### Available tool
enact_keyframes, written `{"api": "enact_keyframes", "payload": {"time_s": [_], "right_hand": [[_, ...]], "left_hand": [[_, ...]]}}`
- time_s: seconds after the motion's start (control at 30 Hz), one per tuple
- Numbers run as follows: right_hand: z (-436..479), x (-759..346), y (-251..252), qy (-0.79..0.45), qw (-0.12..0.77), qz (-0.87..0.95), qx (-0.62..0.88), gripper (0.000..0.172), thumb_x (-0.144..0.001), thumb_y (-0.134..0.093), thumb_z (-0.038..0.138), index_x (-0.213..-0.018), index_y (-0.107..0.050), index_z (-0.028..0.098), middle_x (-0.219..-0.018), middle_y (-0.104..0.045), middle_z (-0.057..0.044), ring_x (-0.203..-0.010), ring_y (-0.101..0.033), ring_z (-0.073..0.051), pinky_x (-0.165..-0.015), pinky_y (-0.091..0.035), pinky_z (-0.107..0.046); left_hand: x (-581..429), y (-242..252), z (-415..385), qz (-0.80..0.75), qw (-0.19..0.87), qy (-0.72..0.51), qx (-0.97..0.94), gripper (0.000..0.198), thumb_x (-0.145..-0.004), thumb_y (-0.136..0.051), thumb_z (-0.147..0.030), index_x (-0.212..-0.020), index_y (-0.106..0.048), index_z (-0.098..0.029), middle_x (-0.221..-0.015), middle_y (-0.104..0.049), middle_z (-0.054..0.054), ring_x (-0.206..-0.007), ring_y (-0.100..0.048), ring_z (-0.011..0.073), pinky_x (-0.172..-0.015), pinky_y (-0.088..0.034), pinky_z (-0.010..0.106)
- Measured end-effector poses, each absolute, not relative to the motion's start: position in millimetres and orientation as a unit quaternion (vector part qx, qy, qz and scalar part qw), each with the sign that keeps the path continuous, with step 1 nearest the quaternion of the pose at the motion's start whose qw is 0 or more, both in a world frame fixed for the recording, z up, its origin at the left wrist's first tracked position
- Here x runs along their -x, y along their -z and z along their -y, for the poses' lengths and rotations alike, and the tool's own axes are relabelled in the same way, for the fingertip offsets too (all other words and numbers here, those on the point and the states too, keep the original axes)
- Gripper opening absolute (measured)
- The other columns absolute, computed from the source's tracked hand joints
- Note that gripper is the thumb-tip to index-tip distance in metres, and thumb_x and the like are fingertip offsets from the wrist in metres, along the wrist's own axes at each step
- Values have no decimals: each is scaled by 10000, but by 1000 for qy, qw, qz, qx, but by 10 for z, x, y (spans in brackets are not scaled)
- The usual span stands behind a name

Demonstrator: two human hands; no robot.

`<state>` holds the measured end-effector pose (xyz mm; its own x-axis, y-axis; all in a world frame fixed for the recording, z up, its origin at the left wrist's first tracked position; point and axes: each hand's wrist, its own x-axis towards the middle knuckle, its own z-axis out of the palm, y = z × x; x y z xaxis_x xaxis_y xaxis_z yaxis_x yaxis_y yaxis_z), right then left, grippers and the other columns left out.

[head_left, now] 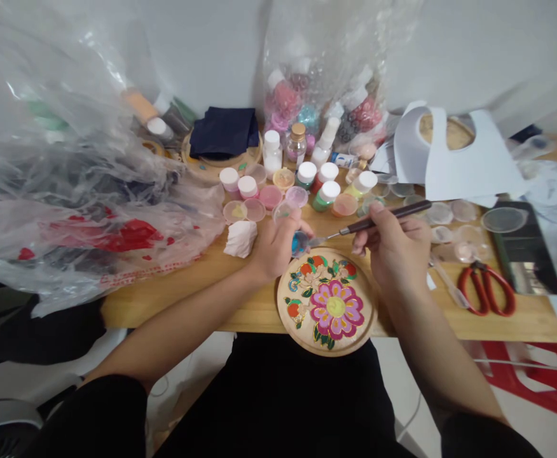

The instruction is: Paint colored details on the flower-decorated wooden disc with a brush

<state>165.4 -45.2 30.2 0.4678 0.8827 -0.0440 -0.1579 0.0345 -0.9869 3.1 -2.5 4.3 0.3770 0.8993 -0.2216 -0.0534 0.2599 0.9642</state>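
Observation:
Between the fingers of my left hand [278, 245] is a small clear cup of blue paint [299, 243], tilted toward the right. My right hand [393, 245] pinches the dark handle of a palette knife [362, 224], whose metal tip reaches the mouth of the cup. Just below both hands lies a round wooden plate [285, 318], its near edge jutting past the table edge. On it are a pink and purple flower [336, 308] with a yellow centre, orange fruits and green leaves outlined in gold.
Several paint jars and small cups [327, 194] crowd the table behind my hands. A crumpled white tissue [240, 239] lies left, beside a large plastic bag [130, 235]. On the right are red-handled pliers [487, 289], a phone [529, 248] and a cut white sheet [460, 159].

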Motion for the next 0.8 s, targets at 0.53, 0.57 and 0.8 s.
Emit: {"api": "enact_keyframes", "payload": {"time_s": [0.53,0.57,0.8], "right_hand": [[516,-1681,-289,-323,669,371,557,310,-839,-798,372,-629,-655,196,-459,-611,43,-330,-539,-106,-338,-427,-219],[526,-1694,-281,-317,670,389,547,287,-846,-790,367,-648,-668,198,-477,-621,42,-349,-555,-109,-355,-440,-224],[642,-1842,-202,-232,610,591,474,84,-871,-727,306,-821,-756,243,-696,-732,8,-571,-668,-149,-516,-519,-286]], "left_hand": [[-45,-91,15,-442,688,-346,-461,754,-852,-495,-870,-520,-536,-194,-419,-568,28,-357,-483,98,-397,-333,247],[-46,-97,13,-444,689,-341,-461,757,-877,-473,-858,-522,-542,-194,-423,-568,31,-358,-484,100,-397,-331,250],[-28,-69,13,-450,683,-335,-467,747,-951,-410,-790,-562,-619,-188,-482,-600,48,-399,-492,112,-423,-342,270]]}}
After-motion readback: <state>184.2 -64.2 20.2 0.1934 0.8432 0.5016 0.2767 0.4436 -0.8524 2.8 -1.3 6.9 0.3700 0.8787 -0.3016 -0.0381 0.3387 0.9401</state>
